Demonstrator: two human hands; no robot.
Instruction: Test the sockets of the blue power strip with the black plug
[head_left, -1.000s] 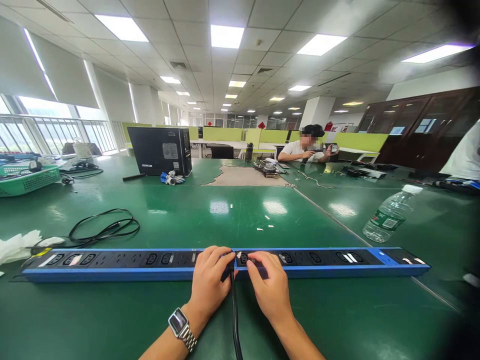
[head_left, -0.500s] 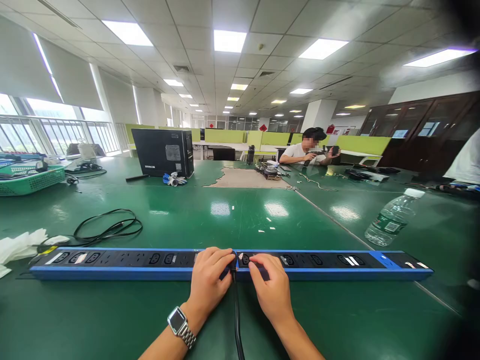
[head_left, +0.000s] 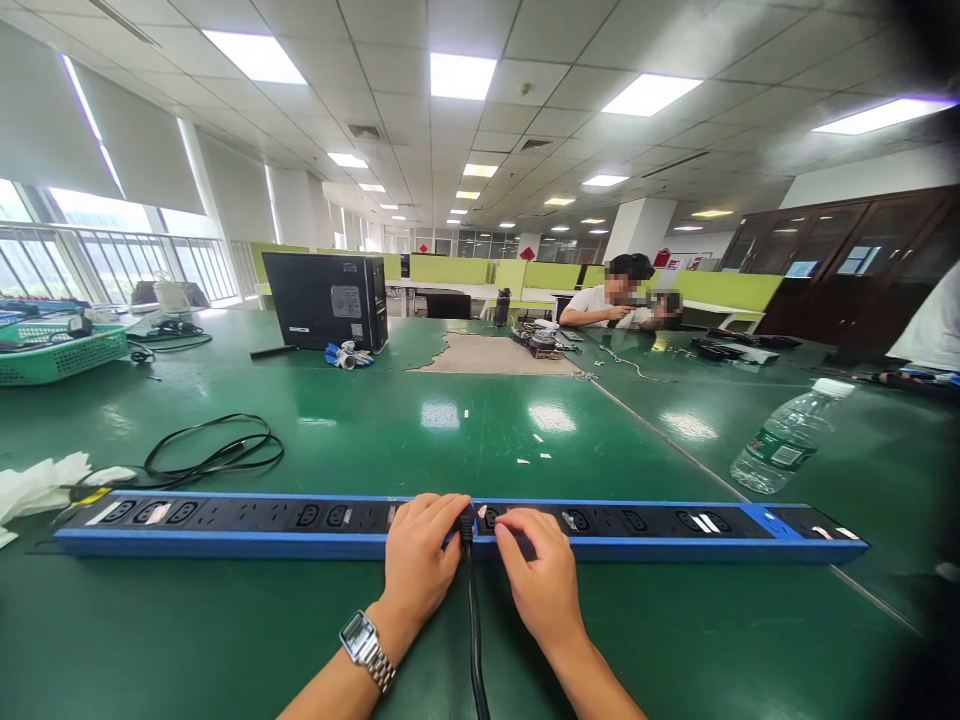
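The glossy green surface (head_left: 225,630), with a ragged pale patch (head_left: 487,357) toward the back, carries a long blue-and-black power strip (head_left: 360,546); behind it are a looped black cable (head_left: 201,468) and a clear bottle (head_left: 787,440), then a black computer case (head_left: 319,300) beside a blue-and-white bundle (head_left: 349,356).

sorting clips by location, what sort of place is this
Probably an open-plan office, partly used as an electronics workspace: yellow-green partitions stand in the background, with a black computer case and a long blue power strip on the green table.
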